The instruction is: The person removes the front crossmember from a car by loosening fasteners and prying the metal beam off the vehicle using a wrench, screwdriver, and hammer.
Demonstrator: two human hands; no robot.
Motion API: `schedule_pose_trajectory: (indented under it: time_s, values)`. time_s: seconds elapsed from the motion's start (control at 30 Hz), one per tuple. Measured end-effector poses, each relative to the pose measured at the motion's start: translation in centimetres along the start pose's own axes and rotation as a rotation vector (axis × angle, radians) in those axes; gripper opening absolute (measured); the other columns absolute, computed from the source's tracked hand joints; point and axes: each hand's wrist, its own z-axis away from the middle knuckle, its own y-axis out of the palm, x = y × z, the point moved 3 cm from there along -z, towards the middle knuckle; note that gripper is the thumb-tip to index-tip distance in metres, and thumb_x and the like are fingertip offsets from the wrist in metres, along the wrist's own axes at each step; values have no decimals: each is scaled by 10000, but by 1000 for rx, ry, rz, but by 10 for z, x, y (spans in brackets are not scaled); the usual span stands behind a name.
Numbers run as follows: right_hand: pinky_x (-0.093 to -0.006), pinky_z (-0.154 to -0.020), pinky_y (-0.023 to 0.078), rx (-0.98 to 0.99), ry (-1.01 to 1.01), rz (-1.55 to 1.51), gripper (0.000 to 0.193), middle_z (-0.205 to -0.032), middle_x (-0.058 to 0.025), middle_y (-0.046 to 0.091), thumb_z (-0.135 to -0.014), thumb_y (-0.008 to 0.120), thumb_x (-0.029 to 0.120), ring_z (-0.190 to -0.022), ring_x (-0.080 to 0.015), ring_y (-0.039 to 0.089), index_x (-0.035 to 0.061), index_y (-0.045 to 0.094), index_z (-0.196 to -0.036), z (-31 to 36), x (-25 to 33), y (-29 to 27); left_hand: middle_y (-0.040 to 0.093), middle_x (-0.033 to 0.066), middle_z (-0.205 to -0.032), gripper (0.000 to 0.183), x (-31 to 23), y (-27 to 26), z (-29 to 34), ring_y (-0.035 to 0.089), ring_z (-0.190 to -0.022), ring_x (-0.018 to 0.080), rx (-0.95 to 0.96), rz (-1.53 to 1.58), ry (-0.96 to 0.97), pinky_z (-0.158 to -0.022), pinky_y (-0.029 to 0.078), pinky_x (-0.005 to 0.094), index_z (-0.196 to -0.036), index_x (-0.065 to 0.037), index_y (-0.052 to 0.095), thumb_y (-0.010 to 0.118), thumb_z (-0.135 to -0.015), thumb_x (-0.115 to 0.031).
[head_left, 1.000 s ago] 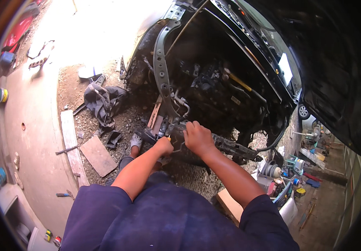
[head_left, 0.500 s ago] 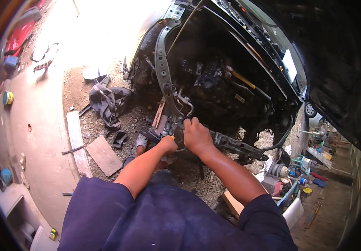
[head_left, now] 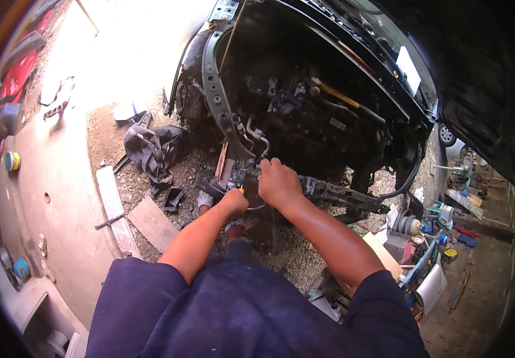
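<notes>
My left hand (head_left: 233,203) is closed round a tool whose small yellow end (head_left: 243,191) pokes out by the thumb; its kind is hidden. Just right of it, my right hand (head_left: 278,184) is curled at the front crossmember (head_left: 341,196) of a car with its bonnet raised. Whatever its fingers grip is out of sight. A curved grey metal support (head_left: 217,89) rises from beside the hands toward the far left of the engine bay. Behind my right hand runs a bent metal pipe (head_left: 258,136).
A yellow-handled hammer (head_left: 338,94) lies inside the dark engine bay. On the gravel at left are crumpled dark cloth (head_left: 147,146) and boards (head_left: 153,224). Tools and parts crowd the right, near a yellow box (head_left: 450,255). My feet stand close below the crossmember.
The view has shifted, so the car and ground sit somewhat differently in it. Both hands remain closed at the crossmember's left end, slightly lower and to the left relative to before.
</notes>
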Motion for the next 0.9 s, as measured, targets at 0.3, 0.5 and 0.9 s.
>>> schedule_pose_trajectory:
  time_s: [0.3,0.5,0.9]
  values:
    - [-452,-774,615,-54,-422,40,170,-1063,-139,596,-861,661,80,-985,-347,682,63,633,-1028,1,-3,-19,780,244,-1080,317,-2,-6,6,762,-1072,399,9,181,-114,-935,604,448,-1087,-25,810,686,-928,-269]
    - [-532,-813,609,-23,-70,-4,168,-1070,-185,645,-872,657,113,-950,-390,726,27,643,-1016,-6,-15,-10,781,249,-1052,297,-2,-6,2,767,-1029,413,-81,338,-222,-907,612,456,-1074,-31,812,711,-899,-248]
    - [-476,-762,628,-90,-227,172,175,-1071,-178,621,-961,652,178,-891,-355,708,46,622,-1074,2,-5,-14,786,227,-1113,273,2,-4,7,771,-1049,400,-34,215,-86,-932,611,445,-1049,-21,826,779,-831,-179]
